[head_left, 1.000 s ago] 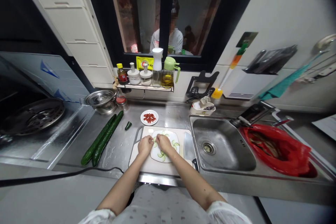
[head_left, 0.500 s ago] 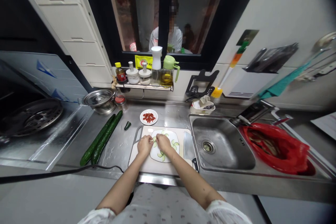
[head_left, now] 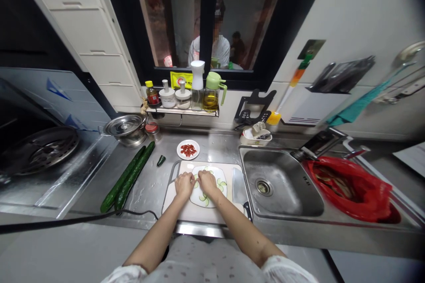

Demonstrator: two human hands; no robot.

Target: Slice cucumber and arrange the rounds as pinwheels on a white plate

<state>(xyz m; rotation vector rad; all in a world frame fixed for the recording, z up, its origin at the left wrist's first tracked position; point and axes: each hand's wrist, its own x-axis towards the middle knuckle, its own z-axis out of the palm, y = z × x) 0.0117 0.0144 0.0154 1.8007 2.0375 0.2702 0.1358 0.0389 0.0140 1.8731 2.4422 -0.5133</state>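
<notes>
My left hand [head_left: 184, 184] is closed at the left edge of a white square plate [head_left: 214, 202], fingertips pinched at the cucumber slices there. My right hand [head_left: 207, 182] reaches over the plate's middle, its fingertips bent and closed on the same slices, close to the left hand's. Thin green-edged cucumber slices [head_left: 221, 184] lie in small curved fans around the plate, and part of the arrangement is hidden by my hands. Under the plate is a cutting board [head_left: 171, 205]. A knife [head_left: 239, 188] rests on the board's right side, its black handle toward me.
Two whole cucumbers [head_left: 131, 181] lie to the left, with a cut cucumber end [head_left: 161, 160] nearby. Behind the board stands a small dish of red pieces [head_left: 188, 149]. A sink [head_left: 282, 185] is on the right, with a red plastic bag [head_left: 352, 190] beyond it. A dark cord [head_left: 99, 216] crosses the counter's front edge.
My hands stay over the plate's left side, with only slight finger movement at the slices. The whole view has shifted a little; the other things keep their places.
</notes>
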